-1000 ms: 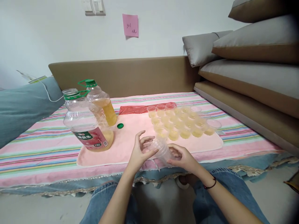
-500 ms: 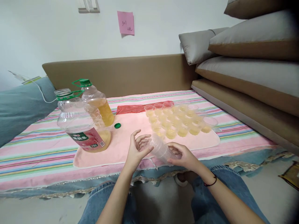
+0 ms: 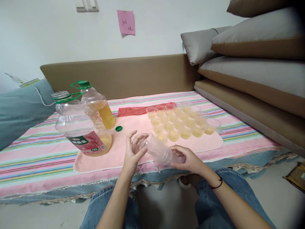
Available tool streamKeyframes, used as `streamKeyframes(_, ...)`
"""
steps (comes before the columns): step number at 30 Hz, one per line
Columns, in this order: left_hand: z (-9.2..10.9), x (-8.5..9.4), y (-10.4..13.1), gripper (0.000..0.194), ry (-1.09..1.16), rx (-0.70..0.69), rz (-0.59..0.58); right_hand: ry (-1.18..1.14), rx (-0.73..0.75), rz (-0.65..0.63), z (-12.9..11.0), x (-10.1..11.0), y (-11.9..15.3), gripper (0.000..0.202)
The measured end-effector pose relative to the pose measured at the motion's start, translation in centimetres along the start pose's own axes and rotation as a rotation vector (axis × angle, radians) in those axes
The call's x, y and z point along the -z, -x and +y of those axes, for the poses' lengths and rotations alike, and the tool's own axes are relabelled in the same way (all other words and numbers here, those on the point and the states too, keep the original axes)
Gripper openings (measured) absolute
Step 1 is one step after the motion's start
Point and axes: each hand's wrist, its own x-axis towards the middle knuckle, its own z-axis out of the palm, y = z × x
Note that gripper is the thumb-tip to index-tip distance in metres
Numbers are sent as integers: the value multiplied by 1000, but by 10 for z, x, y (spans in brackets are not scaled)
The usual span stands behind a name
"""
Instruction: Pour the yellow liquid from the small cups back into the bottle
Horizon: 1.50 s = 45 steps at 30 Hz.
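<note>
Your left hand [image 3: 133,149] is raised in front of you, palm turned inward, its fingers curved in a loose, fairly wide arc with the thumb pointing across. They are at the upper left end of a stack of clear plastic cups [image 3: 162,152]; you cannot tell from this view whether they grip a cup there. Your right hand [image 3: 188,159], with a dark band [image 3: 216,187] on its wrist, has its fingers closed around the lower right end. The stack lies tilted between your hands, just above the near edge of the pink mat [image 3: 128,124].

The pink note [image 3: 126,22] on the wall reads "301", with a scrawl below you can't make out for sure. On your front bottle [image 3: 69,122], the red label [image 3: 90,143] carries white Chinese characters on green, too blurred to read with certainty. Filled cups [image 3: 186,131] stand in rows to the right.

Compared with a second ago, your hands are farther apart, more of the stack shows between them, and your view has shifted slightly right.
</note>
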Motion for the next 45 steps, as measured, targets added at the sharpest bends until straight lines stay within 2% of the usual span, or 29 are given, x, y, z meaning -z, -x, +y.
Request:
streamKeyframes(4, 16, 11, -5, 80, 29, -84, 173, -22, 9, 16, 0, 10, 5, 46)
streamKeyframes(6, 23, 22, -8, 76, -10, -126, 248, -88, -22, 88, 3, 24, 11, 48)
streamKeyframes(8, 24, 33, -12, 75, -121, -145, 298, -180, -57, 260, 8, 43, 19, 53)
streamKeyframes(11, 14, 45, -14, 72, -358, -98, 324, -264, -50, 659, 19, 79, 32, 58)
streamKeyframes(13, 3, 46, -14, 66, -441, -38, 309, -256, -26, 864, 25, 102, 39, 56)
streamKeyframes(19, -21, 34, -18, 72, -416, 71, 266, -72, 55, 1216, 43, 149, 51, 49)
streamKeyframes(24, -30, 30, -26, 75, -395, 99, 263, 19, -51, 1438, 78, 180, 52, 50)
streamKeyframes(27, -32, 31, -28, 74, -408, 86, 261, 29, -141, 1482, 99, 195, 46, 53)
streamKeyframes(31, -30, 31, -27, 75, -408, 91, 254, -2, -190, 1456, 114, 202, 35, 50)
streamKeyframes(41, -31, 34, -24, 81, -424, 81, 283, 123, -325, 1480, 122, 208, 31, 52)
streamKeyframes(45, -33, 35, -22, 83, -451, 71, 285, 202, -417, 1446, 121, 209, 33, 70)
